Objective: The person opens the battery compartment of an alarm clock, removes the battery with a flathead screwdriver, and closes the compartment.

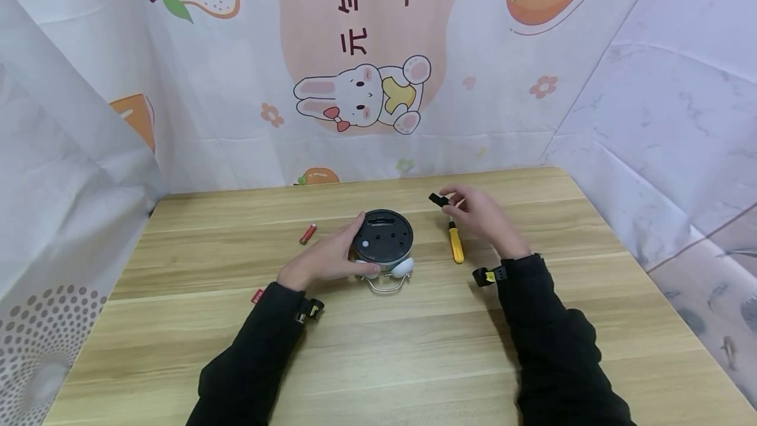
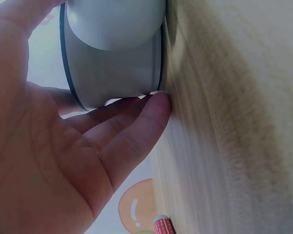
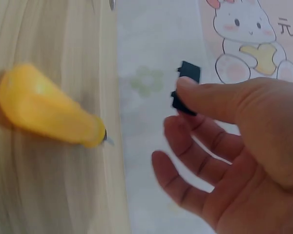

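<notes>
A round alarm clock (image 1: 384,242) with two white bells and a wire handle lies with its black back up, the battery slot at the far side of that back uncovered. My left hand (image 1: 331,256) grips the clock from the left; in the left wrist view its fingers lie against the pale side wall (image 2: 112,73), near the wood. Held above the table, a small black battery cover (image 3: 189,73) with little tabs is pinched between thumb and fingers of my right hand (image 1: 481,215). Under that hand lies a screwdriver (image 1: 455,245) with a yellow handle.
A red battery (image 1: 308,234) lies left of the clock. Nearer the left sleeve is another small red object (image 1: 257,296), partly hidden by the arm. A printed cloth (image 1: 236,104) hangs behind the table's far edge.
</notes>
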A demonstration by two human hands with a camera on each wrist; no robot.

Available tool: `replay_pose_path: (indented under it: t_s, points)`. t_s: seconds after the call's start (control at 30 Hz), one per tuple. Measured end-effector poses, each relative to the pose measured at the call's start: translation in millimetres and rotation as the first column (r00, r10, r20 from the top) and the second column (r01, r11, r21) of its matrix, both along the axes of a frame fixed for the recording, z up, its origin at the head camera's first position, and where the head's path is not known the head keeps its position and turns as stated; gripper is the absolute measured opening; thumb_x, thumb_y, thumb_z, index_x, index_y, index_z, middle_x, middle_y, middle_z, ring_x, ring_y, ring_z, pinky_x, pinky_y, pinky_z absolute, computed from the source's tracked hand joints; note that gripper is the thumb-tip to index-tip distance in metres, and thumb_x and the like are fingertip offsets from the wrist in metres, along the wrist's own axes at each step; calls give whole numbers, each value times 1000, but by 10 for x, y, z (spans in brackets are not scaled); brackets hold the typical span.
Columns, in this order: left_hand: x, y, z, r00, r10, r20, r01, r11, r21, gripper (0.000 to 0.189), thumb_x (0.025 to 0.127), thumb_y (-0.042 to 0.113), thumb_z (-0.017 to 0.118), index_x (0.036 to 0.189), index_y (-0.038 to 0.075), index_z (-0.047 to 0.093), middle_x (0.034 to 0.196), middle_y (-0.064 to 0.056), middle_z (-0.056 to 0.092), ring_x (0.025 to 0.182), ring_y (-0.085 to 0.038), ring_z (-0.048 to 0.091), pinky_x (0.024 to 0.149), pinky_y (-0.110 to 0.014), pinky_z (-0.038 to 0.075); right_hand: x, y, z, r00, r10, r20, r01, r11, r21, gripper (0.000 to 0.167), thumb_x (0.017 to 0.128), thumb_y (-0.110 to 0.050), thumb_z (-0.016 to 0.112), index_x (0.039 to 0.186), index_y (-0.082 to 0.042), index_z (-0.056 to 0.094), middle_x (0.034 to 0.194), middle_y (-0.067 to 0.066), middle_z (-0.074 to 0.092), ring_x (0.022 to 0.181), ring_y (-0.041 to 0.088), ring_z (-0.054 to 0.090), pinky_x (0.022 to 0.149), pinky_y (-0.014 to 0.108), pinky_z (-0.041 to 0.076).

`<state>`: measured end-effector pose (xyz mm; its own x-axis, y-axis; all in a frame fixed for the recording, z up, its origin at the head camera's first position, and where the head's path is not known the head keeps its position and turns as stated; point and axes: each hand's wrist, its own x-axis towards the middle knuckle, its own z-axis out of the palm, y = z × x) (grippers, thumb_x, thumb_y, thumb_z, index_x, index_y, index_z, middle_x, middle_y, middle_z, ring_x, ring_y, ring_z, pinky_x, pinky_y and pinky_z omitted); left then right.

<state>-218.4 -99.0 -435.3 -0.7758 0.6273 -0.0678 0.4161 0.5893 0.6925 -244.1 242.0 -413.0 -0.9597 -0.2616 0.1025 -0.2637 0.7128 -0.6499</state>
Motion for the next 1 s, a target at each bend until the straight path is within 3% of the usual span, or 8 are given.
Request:
replay_pose_path:
  t_s: [0.37, 0.73, 1.0]
  points:
    - [-12, 6, -2, 1000, 5, 2, -5, 1000, -11, 118, 82, 59, 79, 164, 14, 6, 167, -6, 21, 148, -22, 29, 116, -45, 31, -17, -375, 36, 995, 73, -66, -79, 993, -91, 26, 97, -14, 71, 121, -5, 66, 95, 8, 67, 77, 20, 61, 67, 32, 48]
    - [-35, 9, -33, 1000, 4, 9, -4, 1000, 8, 117, 82, 60, 78, 165, 17, 7, 164, -4, 27, 144, -19, 35, 114, -43, 34, 14, -758, 145, 975, 197, -106, -206, 975, -79, 23, 97, -13, 71, 118, -4, 69, 91, 4, 69, 77, 17, 61, 69, 33, 51]
    - [-46, 11, -48, 1000, -5, 17, 5, 1000, 16, 117, 82, 60, 78, 165, 18, 6, 164, -2, 27, 143, -17, 36, 113, -42, 36, -3, -851, 66, 960, 254, -117, -262, 963, -66, 21, 97, -9, 71, 116, -2, 70, 90, 3, 70, 77, 16, 62, 70, 32, 52]
